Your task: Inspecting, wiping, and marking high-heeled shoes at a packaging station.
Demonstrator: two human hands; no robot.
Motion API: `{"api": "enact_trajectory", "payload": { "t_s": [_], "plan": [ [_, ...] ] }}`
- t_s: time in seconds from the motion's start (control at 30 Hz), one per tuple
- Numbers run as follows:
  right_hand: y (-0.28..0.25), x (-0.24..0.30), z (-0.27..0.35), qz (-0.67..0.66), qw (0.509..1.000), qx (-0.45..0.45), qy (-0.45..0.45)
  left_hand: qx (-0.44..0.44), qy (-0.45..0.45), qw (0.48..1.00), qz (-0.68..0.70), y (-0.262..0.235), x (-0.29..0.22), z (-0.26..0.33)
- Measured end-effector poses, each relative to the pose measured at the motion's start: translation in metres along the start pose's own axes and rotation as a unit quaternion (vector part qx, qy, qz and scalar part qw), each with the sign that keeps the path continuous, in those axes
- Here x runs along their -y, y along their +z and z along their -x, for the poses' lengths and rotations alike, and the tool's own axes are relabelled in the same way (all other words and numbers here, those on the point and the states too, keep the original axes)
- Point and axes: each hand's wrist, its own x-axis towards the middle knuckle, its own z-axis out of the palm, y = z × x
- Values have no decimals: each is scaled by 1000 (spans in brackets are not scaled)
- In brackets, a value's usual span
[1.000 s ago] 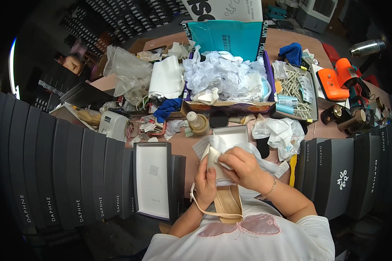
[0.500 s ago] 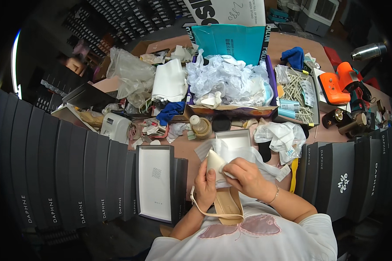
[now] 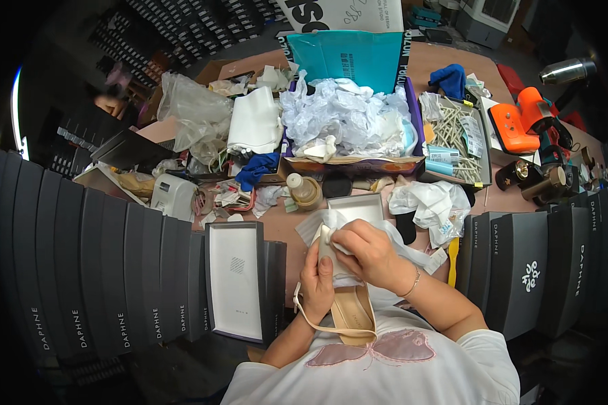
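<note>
A cream pointed-toe shoe with a beige insole and a thin looped strap hangs in front of my chest, its toe pointing away from me. My left hand is closed around the front part from the left side, thumb along the upper. At the tip of the toe, my right hand pinches a small white wad against the shoe. What the wad is made of cannot be made out. White tissue paper lies behind and beside the hands, partly over an open white box.
Dark grey shoe boxes stand in rows at left and right. An open box lid leans nearby. Beyond are a bottle, a carton of crumpled tissue, a tray of sticks and a yellow tool.
My right hand has slid forward and left along the shoe, from the side of the toe to its tip. The toe has turned slightly in my left hand, and the whole view has shifted a little.
</note>
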Motion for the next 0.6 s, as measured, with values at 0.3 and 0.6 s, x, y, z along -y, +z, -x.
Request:
{"api": "enact_trajectory", "payload": {
  "t_s": [0.3, 0.6],
  "plan": [
    [1, 4, 5, -15, 1000, 14, 13, 4, -7, 1000, -3, -1, -2, 0],
    [-2, 0, -2, -25, 1000, 1, 12, 6, 1, 1000, 5, 0, 2, -1]
  ]
}}
